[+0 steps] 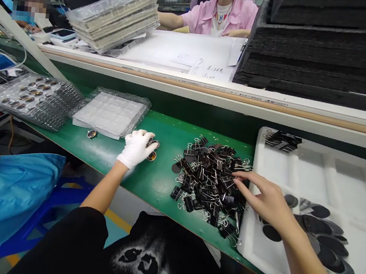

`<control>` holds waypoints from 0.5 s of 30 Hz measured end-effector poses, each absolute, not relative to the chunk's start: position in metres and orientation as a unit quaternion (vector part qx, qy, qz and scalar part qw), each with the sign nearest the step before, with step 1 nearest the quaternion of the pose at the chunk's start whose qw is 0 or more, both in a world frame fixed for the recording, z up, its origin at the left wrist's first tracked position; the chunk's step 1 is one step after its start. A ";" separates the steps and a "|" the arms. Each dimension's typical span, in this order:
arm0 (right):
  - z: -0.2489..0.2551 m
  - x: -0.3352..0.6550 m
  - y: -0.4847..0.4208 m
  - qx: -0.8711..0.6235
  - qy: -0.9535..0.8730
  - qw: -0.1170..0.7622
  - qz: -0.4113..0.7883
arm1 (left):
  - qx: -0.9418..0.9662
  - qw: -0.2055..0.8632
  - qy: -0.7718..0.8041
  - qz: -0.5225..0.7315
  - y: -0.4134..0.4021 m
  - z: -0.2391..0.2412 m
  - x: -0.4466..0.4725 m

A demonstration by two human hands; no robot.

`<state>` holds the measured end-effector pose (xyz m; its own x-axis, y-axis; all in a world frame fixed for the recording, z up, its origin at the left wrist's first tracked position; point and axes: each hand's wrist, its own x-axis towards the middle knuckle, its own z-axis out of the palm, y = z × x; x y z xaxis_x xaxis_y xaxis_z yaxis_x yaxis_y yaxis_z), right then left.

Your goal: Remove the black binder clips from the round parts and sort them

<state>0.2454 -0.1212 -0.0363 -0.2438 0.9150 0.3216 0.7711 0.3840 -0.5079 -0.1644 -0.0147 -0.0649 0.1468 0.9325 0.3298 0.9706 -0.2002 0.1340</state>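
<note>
My left hand (137,148), in a white glove, is on the green bench with thumb and fingers curled around small round metal-rimmed parts (151,156). Part of these is hidden under the glove. My bare right hand (269,202) reaches over the tray's edge to a heap of black binder clips (211,179) with silver wire handles. Its thumb and index finger are slightly apart, with their tips at a clip on the heap's right side. Another round part (91,133) lies alone left of my gloved hand.
A white compartment tray (313,168) on the right holds black discs (331,246) and more clips (283,141). Clear plastic trays (112,111) and a stack with round parts (37,95) stand left. Beyond the shelf edge (175,81) sits a person in pink; a blue-clothed person is left.
</note>
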 end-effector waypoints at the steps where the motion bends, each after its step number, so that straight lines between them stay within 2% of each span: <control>1: -0.037 0.245 -0.120 -0.549 -0.774 0.287 0.131 | -0.759 0.055 -0.633 -0.144 -0.008 -0.064 -0.173; 7: -0.031 0.244 -0.115 -0.596 -0.757 0.219 0.150 | -0.831 0.054 -0.554 -0.002 0.035 -0.063 -0.181; 15: -0.003 0.285 -0.159 -0.680 -0.687 0.246 0.071 | -0.859 0.081 -0.506 -0.007 0.056 -0.067 -0.172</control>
